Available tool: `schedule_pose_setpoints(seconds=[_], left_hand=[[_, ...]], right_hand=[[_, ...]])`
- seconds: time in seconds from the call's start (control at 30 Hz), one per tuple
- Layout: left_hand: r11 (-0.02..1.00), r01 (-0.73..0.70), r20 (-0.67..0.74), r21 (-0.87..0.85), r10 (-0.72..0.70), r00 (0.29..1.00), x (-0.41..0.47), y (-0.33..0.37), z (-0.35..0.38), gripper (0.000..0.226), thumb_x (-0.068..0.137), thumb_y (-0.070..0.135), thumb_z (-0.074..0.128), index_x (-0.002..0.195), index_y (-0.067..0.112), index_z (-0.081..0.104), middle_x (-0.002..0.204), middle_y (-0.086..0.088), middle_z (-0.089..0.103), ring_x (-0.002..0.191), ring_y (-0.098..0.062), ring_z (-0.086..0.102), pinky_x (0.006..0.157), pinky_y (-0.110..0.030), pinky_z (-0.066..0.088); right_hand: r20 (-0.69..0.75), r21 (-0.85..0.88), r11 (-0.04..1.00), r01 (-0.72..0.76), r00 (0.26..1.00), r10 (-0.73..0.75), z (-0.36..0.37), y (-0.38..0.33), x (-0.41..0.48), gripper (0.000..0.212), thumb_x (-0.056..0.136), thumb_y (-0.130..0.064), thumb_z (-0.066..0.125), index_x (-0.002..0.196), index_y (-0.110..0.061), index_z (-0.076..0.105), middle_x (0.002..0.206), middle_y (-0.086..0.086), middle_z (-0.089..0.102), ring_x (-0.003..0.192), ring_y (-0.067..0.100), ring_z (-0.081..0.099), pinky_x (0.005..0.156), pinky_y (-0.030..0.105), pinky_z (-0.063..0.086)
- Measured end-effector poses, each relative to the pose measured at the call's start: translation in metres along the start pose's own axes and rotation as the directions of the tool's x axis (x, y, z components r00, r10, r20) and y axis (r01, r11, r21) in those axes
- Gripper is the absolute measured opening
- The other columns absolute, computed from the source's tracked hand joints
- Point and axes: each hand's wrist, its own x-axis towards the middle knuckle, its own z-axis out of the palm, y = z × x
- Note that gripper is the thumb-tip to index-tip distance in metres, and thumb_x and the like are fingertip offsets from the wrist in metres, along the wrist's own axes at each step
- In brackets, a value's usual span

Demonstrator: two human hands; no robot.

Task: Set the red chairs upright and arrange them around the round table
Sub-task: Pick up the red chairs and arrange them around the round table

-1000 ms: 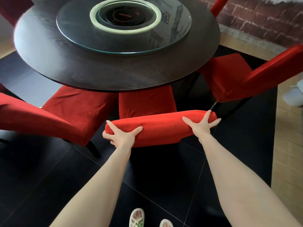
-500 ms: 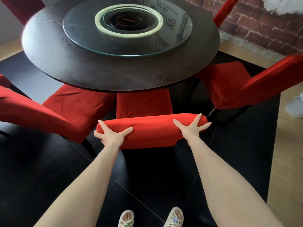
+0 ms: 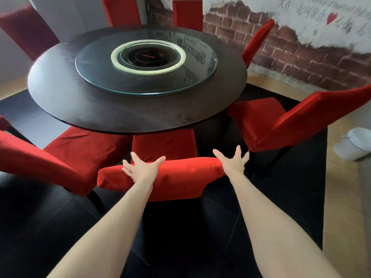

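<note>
A red chair (image 3: 180,177) stands upright right in front of me, its seat tucked under the near edge of the dark round table (image 3: 112,115). My left hand (image 3: 143,169) is over the top of its backrest with fingers spread straight. Spread the same way, my right hand (image 3: 233,162) is at the backrest's right end. I cannot tell whether either hand touches the fabric. More red chairs ring the table: one at left (image 3: 50,159), one at right (image 3: 285,121), and several at the far side (image 3: 121,11).
A glass turntable (image 3: 192,81) with a pale ring lies on the table. The brick-pattern wall (image 3: 301,57) runs behind at the right. A white bin (image 3: 355,145) sits on the wooden floor at the right. Black floor tiles (image 3: 180,237) spread under me.
Both hands have let go of the backrest top and now have their fingers spread. My view has lifted and drawn back, bringing the far chairs and wall into sight.
</note>
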Motion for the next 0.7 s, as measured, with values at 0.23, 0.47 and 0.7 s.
schedule_pose_setpoints(seconds=[0.23,0.47,0.7], left_hand=[[0.969,-0.204,0.123,-0.14,0.221,0.967,-0.065,0.101,0.066,0.108,0.074,0.047,0.081,0.156,0.02,0.015,0.161,-0.008,0.004,0.148,-0.028,0.009,0.115,-0.045,0.024],[0.876,-0.401,0.265,-0.269,0.467,0.843,-0.152,0.194,0.153,0.106,0.075,0.046,0.08,0.155,0.019,0.016,0.159,-0.004,0.011,0.144,-0.026,0.025,0.114,-0.043,0.029],[0.775,-0.512,0.396,-0.371,0.631,0.667,-0.234,0.271,0.24,0.105,0.075,0.048,0.08,0.155,0.022,0.017,0.157,-0.002,0.013,0.143,-0.024,0.027,0.112,-0.042,0.032]], right_hand=[[-0.115,0.094,0.986,0.139,0.985,-0.128,-0.106,-0.024,0.032,0.092,0.082,-0.057,0.069,0.154,-0.019,0.024,0.161,0.003,0.004,0.14,0.032,0.033,0.108,0.045,0.035],[-0.253,0.133,0.96,0.247,0.945,-0.208,-0.235,-0.026,0.059,0.088,0.083,-0.058,0.066,0.151,-0.015,0.031,0.157,0.002,0.018,0.134,0.025,0.041,0.104,0.038,0.037],[-0.44,0.171,0.93,0.327,0.869,-0.225,-0.362,-0.021,0.083,0.081,0.085,-0.059,0.064,0.149,-0.017,0.036,0.155,0.004,0.028,0.137,0.022,0.037,0.101,0.031,0.032]])
